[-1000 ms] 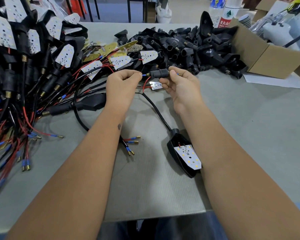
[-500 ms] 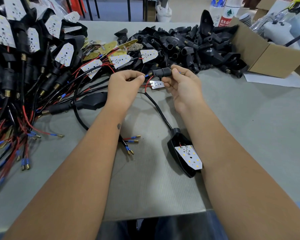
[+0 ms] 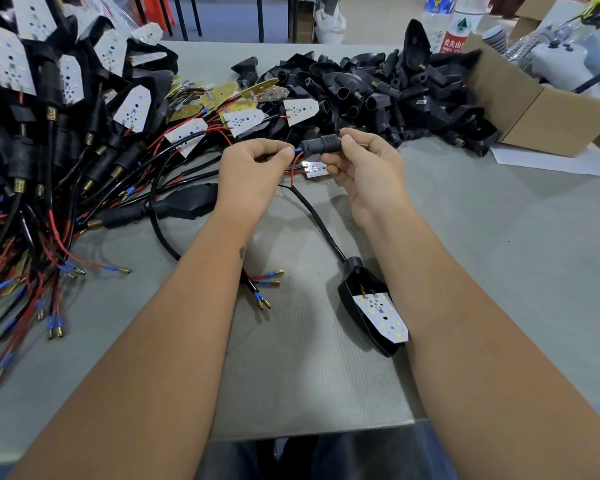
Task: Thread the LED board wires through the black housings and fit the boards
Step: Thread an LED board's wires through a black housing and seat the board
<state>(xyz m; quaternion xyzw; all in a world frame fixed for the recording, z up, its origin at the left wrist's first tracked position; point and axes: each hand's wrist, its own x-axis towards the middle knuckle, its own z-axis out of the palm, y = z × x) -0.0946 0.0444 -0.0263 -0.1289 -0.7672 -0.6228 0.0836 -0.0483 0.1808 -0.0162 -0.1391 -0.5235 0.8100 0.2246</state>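
My right hand grips a black tubular housing held level above the table. A gold wire tip pokes out of its right end, over my fingers. My left hand pinches the blue-sleeved wire at the housing's left mouth. A red wire loops down from there to a small white LED board lying under my hands. A finished black housing with its LED board lies near my right forearm, its black cable running up toward my hands.
A heap of assembled housings with red and black wires fills the left side. Loose LED boards lie behind my hands. A pile of black housings spreads at the back right, beside a cardboard box. Bottles stand behind.
The housing has shifted slightly up and left between my hands. The gold wire tip shows further out at the housing's right end.
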